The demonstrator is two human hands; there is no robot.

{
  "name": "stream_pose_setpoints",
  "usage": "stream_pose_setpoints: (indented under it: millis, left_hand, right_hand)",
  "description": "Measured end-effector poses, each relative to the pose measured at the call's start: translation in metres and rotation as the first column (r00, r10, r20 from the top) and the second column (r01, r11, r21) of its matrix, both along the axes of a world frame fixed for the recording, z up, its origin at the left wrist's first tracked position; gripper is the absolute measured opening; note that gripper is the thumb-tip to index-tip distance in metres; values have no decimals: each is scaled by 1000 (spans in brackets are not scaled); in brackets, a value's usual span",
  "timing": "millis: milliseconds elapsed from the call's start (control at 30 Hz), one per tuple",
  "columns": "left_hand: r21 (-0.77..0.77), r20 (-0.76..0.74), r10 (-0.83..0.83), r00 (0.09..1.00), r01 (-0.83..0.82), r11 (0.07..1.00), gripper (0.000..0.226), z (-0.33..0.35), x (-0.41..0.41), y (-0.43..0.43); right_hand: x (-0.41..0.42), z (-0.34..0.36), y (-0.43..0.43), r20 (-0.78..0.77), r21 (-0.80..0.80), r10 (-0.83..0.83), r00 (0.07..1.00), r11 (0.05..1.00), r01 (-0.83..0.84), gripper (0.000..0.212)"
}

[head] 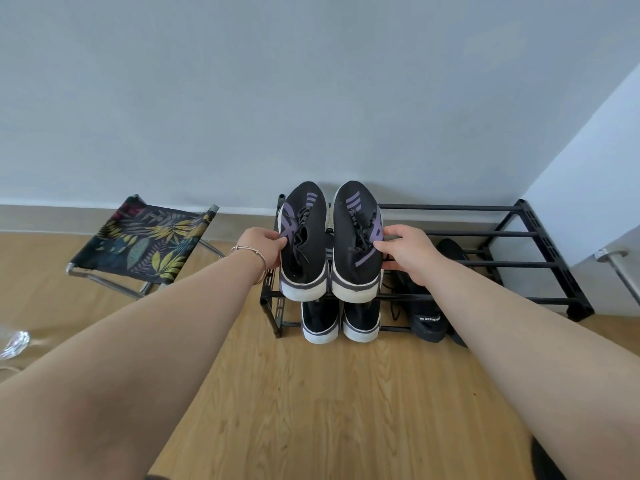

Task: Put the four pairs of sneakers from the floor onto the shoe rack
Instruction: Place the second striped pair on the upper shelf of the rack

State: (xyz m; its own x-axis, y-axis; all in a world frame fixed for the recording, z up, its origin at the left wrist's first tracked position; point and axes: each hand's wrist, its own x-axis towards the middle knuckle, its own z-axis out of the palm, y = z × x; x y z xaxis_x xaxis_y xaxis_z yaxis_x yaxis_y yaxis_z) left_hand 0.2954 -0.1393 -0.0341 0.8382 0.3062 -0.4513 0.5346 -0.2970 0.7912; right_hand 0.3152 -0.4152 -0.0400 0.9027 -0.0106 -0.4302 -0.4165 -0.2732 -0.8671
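Observation:
A black two-tier shoe rack (512, 233) stands against the wall. A pair of black sneakers with purple stripes rests at the left end of its top tier, toes to the wall. My left hand (263, 249) grips the left sneaker (304, 244) by its outer side. My right hand (412, 252) grips the right sneaker (356, 244) the same way. On the lower tier sit a black pair with white soles (341, 323) and an all-black pair (427, 322), partly hidden by my right arm.
A folding stool (145, 244) with a leaf-print seat stands left of the rack. A white wall corner (588, 202) and a metal fitting (613, 261) sit at the right. Crumpled clear plastic (15, 342) lies on the wood floor at far left.

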Motion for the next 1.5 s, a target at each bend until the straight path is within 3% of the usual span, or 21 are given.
stream_pose_setpoints:
  millis: [167,300,433,567,767,933,1067,1500]
  left_hand:
    - [164,32,-71,997,65,984,29,-3,-2,-3]
    - [384,43,-170,984,141,913,31,13,-4,-13]
    - [550,41,-256,966,192,813,35,26,-5,-29]
    - [646,32,-340,940,240,724,47,33,-10,-42]
    - [760,29,-473,881,288,582,62,47,-21,-69]
    - [858,-30,-577,816,317,404,77,54,-31,-111]
    - [886,-110,-660,743,374,273,81,49,-47,-156]
    - [875,-187,-859,476,479,75,82,31,-120,-305]
  right_hand:
    - [-3,2,4,46,-108,28,999,994,-23,44]
    - [-8,3,5,127,-309,136,983,947,-91,50]
    - [-14,11,8,197,-532,271,942,837,-130,50]
    - [-22,21,6,295,-653,362,884,752,-90,52]
    - [-36,40,-19,329,-852,487,809,523,32,62]
    - [-59,45,-58,335,-903,510,792,415,114,65]
    - [-91,39,-98,313,-909,460,831,398,123,63]
    - [-227,28,-226,216,-953,261,941,265,146,61]
